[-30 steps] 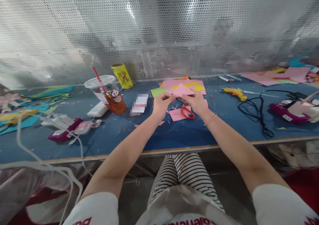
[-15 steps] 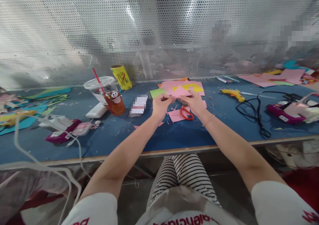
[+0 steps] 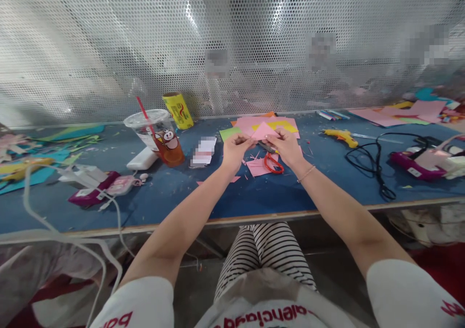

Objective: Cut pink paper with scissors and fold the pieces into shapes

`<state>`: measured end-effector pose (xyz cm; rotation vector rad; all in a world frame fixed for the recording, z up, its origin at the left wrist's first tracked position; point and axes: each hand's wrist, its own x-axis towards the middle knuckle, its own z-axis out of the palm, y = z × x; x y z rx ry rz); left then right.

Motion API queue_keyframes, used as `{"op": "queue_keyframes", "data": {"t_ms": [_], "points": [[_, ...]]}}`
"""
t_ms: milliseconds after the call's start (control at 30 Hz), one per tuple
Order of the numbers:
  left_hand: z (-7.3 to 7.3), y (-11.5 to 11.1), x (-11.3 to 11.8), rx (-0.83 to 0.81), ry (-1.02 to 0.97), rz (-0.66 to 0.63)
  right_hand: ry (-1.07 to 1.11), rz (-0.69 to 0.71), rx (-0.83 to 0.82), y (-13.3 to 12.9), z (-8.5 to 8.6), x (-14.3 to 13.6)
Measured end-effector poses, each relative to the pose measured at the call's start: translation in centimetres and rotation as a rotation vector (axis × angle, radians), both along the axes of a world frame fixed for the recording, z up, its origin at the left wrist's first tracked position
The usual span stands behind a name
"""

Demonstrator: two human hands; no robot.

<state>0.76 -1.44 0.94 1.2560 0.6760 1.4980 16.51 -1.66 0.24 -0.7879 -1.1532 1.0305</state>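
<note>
Red shirt lettering (image 3: 269, 321), mirrored, unreadable

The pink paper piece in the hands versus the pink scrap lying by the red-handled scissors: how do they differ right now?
The pink paper piece is held up off the table, pinched between the left hand and right hand; the pink scrap lies flat on the blue table. The held piece shows a pointed, triangular top; the scrap looks roughly four-sided. The red-handled scissors overlap the scrap's edge, not the held piece. Both are the same light pink.

Iced drink cup (image 3: 159, 136), glue gun (image 3: 340, 136)
</note>
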Motion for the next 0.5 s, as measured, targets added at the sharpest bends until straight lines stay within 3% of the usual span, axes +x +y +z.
{"op": "queue_keyframes", "data": {"t_ms": [200,500], "points": [[-0.1,0.28,-0.18,0.04,-0.012,-0.032,0.002,-0.025,0.011,0.25,0.0,0.25],[0.27,-0.38,-0.02,0.068,0.045,0.037,-0.021,-0.048,0.042,0.53,-0.29,0.43]]}}
